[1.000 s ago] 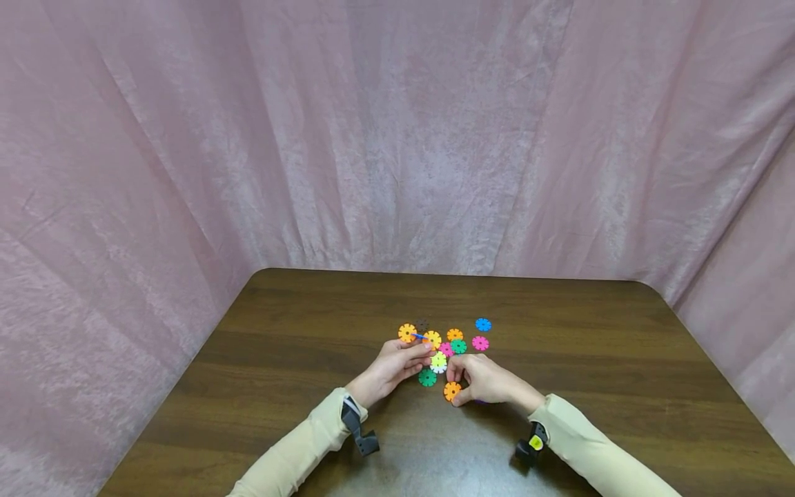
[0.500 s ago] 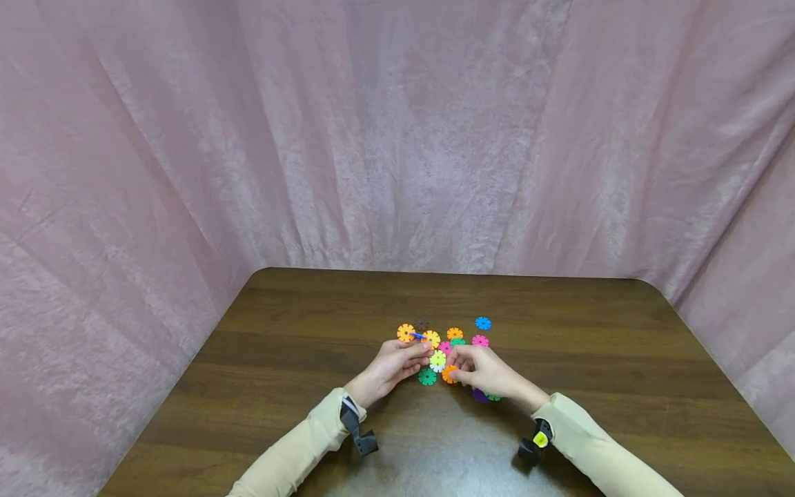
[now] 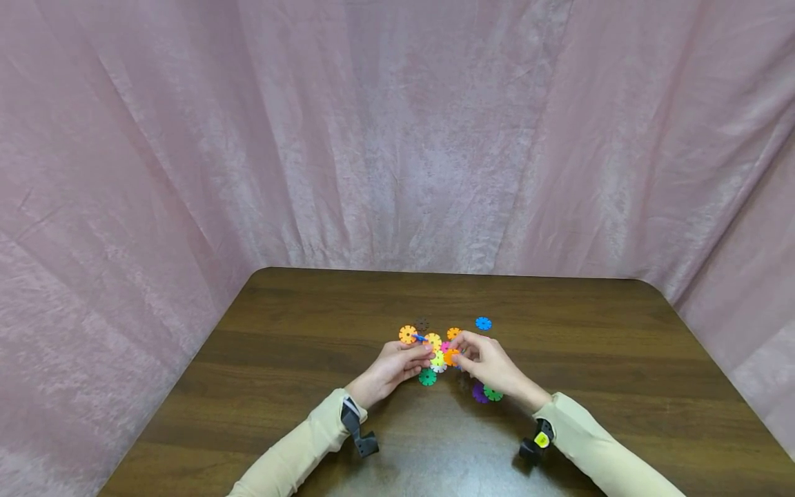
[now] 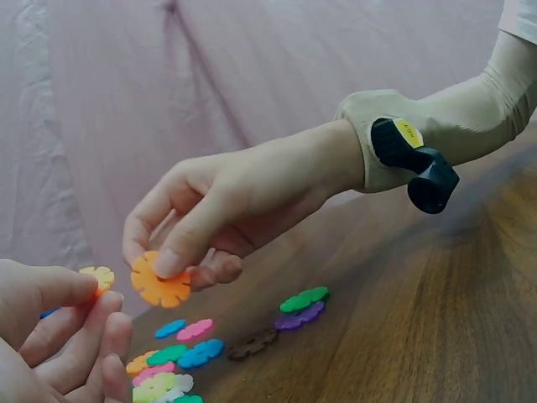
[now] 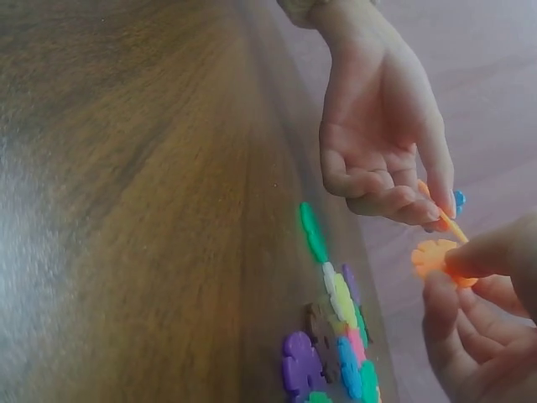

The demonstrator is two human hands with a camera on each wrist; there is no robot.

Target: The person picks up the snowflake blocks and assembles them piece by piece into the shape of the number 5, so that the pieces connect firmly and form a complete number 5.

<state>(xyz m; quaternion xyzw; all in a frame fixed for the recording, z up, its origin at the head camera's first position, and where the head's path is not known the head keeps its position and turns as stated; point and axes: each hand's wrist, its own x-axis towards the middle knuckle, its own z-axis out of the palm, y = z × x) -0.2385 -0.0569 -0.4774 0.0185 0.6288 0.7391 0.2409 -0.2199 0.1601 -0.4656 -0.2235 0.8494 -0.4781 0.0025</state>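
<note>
In the head view my left hand (image 3: 393, 369) pinches a yellow-orange notched plastic disc (image 3: 432, 341). A blue disc (image 3: 419, 337), seen edge-on, links it to another yellow-orange disc (image 3: 407, 334). Between thumb and fingers, my right hand (image 3: 491, 362) holds a loose orange notched disc (image 3: 451, 357) close to the left hand's chain. The left wrist view shows that orange disc (image 4: 159, 287) raised above the table, its face partly covered by the thumb. A small gap separates it from the left hand's yellow disc (image 4: 101, 277) there.
Loose notched discs lie under and around the hands: a green disc (image 3: 427, 377), a yellow-green disc (image 3: 437, 359), a blue disc (image 3: 483, 323) farther back. A purple disc (image 3: 479, 393) overlaps a green one (image 3: 493, 393) below the right hand. Pink curtain (image 3: 397, 138) hangs behind the wooden table (image 3: 310, 304).
My right hand has lifted the orange disc up and away from the near side, bringing it beside the left hand's chain. The purple and green discs are now uncovered. The left hand stays nearly still.
</note>
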